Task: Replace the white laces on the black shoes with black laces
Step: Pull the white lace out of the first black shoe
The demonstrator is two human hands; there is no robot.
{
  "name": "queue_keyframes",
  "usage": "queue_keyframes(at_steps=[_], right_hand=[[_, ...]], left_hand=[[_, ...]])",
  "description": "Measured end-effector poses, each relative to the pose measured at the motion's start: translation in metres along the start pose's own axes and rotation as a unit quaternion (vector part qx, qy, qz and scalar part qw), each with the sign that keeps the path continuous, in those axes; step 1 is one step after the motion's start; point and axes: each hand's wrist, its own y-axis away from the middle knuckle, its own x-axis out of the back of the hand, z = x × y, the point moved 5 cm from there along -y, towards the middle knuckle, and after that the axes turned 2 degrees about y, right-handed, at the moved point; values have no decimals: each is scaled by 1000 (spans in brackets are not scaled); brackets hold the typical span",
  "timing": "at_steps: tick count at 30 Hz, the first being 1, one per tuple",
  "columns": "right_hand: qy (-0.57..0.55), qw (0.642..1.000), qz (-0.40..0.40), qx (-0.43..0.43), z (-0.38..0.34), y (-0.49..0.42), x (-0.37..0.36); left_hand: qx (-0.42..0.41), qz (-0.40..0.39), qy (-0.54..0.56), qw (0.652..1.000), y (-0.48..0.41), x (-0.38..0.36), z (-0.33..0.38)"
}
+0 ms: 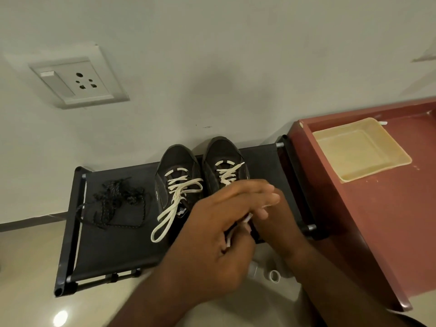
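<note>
Left hand (212, 234) nearest, over near end of right shoe (221, 152), fingers curled round white lace (228, 240). Right hand (271, 204) just beyond it, touching it, fingers blurred; grip cannot be told. Left shoe (174, 166) just beside right shoe, its white loops (169, 213) hanging loose toward near edge. Both shoes on black rack (113, 244). Black laces (118, 199) heaped at rack's left, apart from shoes. Cream tray (361, 149) on red-brown table (377, 232), right. Wall socket (77, 83) far left.
</note>
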Motion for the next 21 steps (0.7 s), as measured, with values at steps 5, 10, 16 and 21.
queue_keyframes(at_steps=[5, 10, 16, 21], right_hand=[[-213, 963, 51, -154, 7, -5, 9], [-122, 986, 25, -109, 3, -6, 7], [93, 995, -19, -6, 5, -5, -1], [128, 991, 37, 33, -1, -2, 0]], left_hand=[[176, 149, -97, 968, 12, 20, -51], [252, 66, -240, 935, 12, 6, -83], [248, 19, -319, 914, 6, -1, -85], [248, -11, -229, 941, 7, -10, -89]])
